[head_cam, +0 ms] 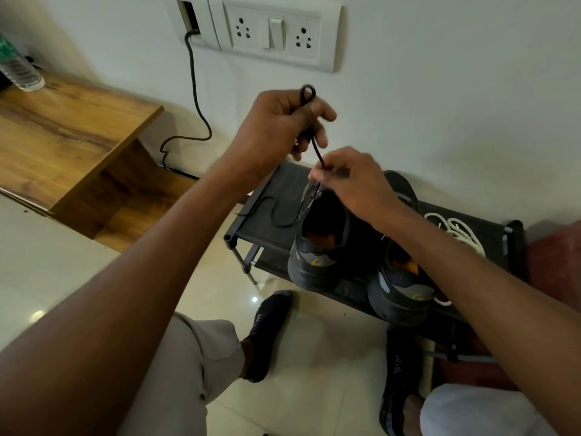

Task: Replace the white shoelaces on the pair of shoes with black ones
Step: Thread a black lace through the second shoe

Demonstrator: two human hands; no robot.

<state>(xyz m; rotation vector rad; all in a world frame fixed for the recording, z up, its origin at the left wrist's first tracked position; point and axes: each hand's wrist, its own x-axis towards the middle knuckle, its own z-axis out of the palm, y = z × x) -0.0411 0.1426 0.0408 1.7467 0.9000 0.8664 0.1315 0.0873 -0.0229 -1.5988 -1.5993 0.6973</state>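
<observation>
a: what's the biggest thing down there?
b: a low black fabric-topped shoe rack with metal tube legs (283,187), standing against the white wall on pale glossy floor tiles (314,357). left of it is a brown wood-grain table (63,130).

a: and on the rack?
b: two dark grey sneakers with orange insoles. the left sneaker (317,243) sits mid-rack, heel toward the camera; the right sneaker (399,287) is just beside it, partly hidden by the forearm.

a: the hands?
b: the left hand (276,127) is raised above the rack, fingers curled round a thin black shoelace (314,146) that loops out above its knuckles. the right hand (355,184) pinches the same lace lower down, right over the left sneaker's tongue.

a: any other laces?
b: a loose black lace end (276,215) trails across the rack's left part, and a bundle of thick white shoelaces (456,231) lies at the rack's right end.
</observation>
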